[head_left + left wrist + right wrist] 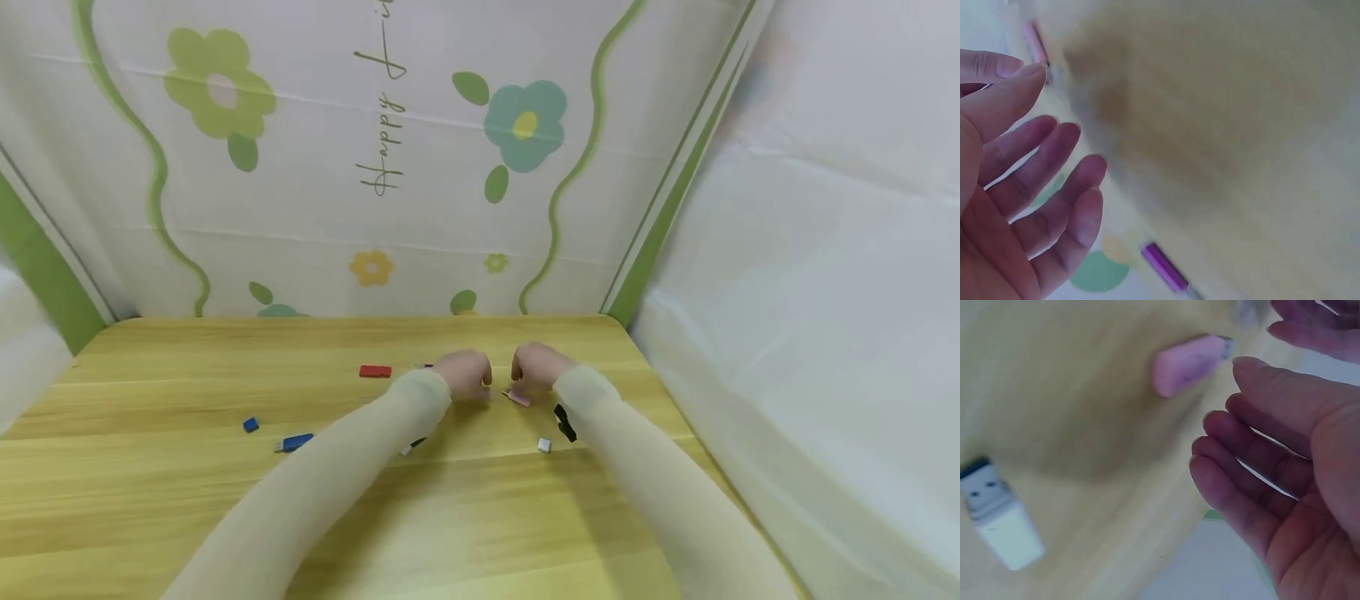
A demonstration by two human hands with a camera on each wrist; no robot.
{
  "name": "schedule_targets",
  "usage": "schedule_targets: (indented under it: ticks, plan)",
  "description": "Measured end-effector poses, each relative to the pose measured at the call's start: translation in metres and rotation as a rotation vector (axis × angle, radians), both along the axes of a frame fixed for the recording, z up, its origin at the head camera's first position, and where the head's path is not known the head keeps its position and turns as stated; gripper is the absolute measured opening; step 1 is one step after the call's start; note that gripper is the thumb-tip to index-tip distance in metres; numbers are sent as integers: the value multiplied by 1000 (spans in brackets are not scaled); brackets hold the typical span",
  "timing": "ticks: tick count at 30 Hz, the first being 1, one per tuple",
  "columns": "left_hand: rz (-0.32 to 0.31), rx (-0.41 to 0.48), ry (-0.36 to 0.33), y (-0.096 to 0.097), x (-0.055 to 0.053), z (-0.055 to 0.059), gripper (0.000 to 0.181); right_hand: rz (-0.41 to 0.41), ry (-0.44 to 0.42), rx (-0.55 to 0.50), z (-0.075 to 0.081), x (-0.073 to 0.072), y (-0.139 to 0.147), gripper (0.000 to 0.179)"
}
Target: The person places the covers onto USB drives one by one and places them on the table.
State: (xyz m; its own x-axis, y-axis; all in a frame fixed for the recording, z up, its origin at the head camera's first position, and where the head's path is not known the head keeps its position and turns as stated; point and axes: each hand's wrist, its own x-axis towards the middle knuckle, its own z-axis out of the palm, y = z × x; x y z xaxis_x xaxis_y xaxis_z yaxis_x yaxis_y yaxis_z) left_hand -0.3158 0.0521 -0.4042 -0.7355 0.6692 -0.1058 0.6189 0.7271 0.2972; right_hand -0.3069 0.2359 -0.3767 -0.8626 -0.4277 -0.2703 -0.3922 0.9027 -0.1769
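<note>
A pink USB stick (517, 399) lies on the wooden table (480, 517), its metal plug pointing toward the left hand. My right hand (534, 368) hovers right beside it; in the right wrist view its relaxed fingers (1235, 481) hold nothing, thumb tip close to the plug. My left hand (465, 375) is across the gap, fingers loosely bent and apart, thumb and index tips close together with nothing seen between them. Behind the left hand lies a purple USB stick (1165, 267), mostly hidden in the head view. A white USB stick (1010, 531) shows in the right wrist view.
Left of the hands lie a red stick (375, 372), a blue USB stick (294, 442) partly behind the left sleeve, and a small blue cap (251, 425). A small white block (544, 445) sits near the right sleeve. A flowered cloth (315, 208) hangs behind the table.
</note>
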Motion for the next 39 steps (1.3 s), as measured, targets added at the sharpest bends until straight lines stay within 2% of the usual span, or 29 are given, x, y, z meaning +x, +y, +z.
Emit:
schedule_targets:
  ticks: [3, 7, 14, 22, 30, 35, 39]
  plan:
    - [26, 11, 4, 4, 0, -7, 29, -37, -11, -11, -4, 6, 2, 12]
    - [33, 22, 8, 9, 0, -11, 25, -34, -17, -25, -7, 12, 4, 18]
    - [6, 42, 12, 15, -2, -18, 7, -3, 51, -21, -19, 11, 6, 17]
    - [-24, 60, 0, 16, 0, -17, 5, -41, 47, 0, -18, 16, 2, 19]
    - [22, 112, -82, 13, 3, -19, 13, -48, 33, 10, -19, 20, -2, 14]
    - [18, 167, -60, 6, 4, -18, 14, -80, 5, -8, -16, 27, -2, 17]
    - [-1, 224, -55, -7, 9, -11, 14, -94, -25, -26, -18, 30, 0, 17]
